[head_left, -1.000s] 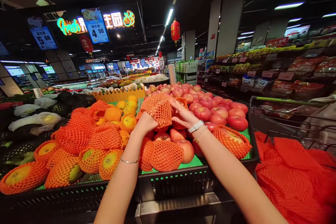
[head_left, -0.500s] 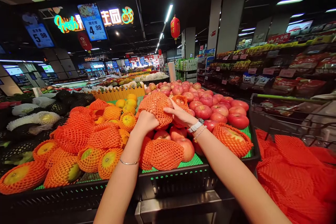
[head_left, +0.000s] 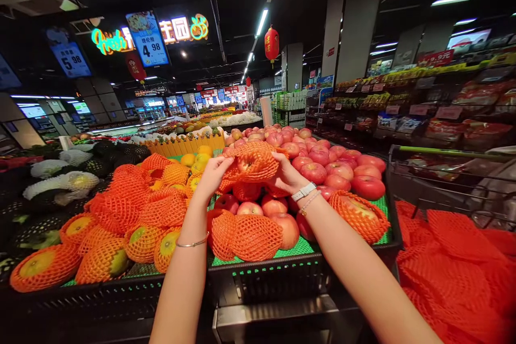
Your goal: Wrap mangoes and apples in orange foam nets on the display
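Between my hands, above the apple pile, is an orange foam net sleeve (head_left: 258,153) with an apple inside, its skin and stem end showing through the mesh. My left hand (head_left: 213,176) pinches the sleeve's left edge between thumb and fingers. At the other end, my right hand (head_left: 287,174) curls around the netted apple; its fingertips are partly hidden behind. Just below lie bare red apples (head_left: 274,205) and an apple in an orange net (head_left: 257,236). Another netted apple (head_left: 358,215) rests at the right corner of the bin.
Orange-netted fruit (head_left: 139,242) fills the left of the black bin (head_left: 274,279), beside dark-netted produce (head_left: 44,220). More red apples (head_left: 338,169) are heaped behind. At right stand a cart with a green handle (head_left: 447,152) and a heap of orange-red nets (head_left: 451,263).
My left hand has moved left and turned from a fist over the sleeve to a pinch at its edge. The sleeve now stretches sideways between both hands. The view has shifted slightly.
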The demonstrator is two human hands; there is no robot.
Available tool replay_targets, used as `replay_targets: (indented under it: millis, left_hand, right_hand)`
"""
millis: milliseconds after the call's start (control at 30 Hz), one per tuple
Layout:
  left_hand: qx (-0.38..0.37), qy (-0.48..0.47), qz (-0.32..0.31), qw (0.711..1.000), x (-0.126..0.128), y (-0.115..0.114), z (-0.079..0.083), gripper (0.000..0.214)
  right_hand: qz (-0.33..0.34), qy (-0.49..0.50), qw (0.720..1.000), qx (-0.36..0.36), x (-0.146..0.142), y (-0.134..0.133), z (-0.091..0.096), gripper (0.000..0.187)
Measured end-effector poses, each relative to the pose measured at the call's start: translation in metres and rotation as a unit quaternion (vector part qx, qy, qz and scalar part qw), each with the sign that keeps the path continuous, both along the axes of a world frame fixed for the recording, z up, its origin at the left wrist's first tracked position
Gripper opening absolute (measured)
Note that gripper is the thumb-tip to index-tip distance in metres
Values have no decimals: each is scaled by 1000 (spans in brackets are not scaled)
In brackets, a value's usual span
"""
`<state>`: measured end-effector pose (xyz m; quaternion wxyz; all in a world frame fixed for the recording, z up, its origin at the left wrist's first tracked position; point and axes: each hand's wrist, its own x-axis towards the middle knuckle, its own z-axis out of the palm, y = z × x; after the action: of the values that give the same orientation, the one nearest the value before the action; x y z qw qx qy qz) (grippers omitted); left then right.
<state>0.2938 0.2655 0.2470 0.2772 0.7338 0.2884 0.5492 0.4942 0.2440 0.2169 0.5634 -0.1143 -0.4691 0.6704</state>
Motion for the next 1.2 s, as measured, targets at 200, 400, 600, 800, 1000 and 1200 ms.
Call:
replay_targets:
  millis: [200, 400, 600, 800, 1000, 1200]
  left_hand:
    - [234, -8, 117, 965, 9, -5, -5, 29]
    - [270, 142, 76, 949, 16, -3, -9, 76]
    - [89, 189, 15, 978, 23, -7, -11, 83]
    - [-30, 24, -12, 999, 34, -8, -14, 100]
    - [-287, -244, -144, 915, 44, -6, -17, 57]
    - [-346, -346, -189, 852, 48, -14, -9, 33]
  right_hand:
    - [-39, 24, 996, -79, 8, 0, 9, 40]
    - [-42, -107, 988, -107, -2, -9, 10, 40]
    - [-104, -171, 979, -49, -10, -1, -1, 67]
    - [-262, -238, 931, 86, -4, 12, -7, 58]
    - [-343, -256, 854, 295, -8, -9, 5, 33]
    - [-496, -383, 671, 395, -19, -12, -3, 33]
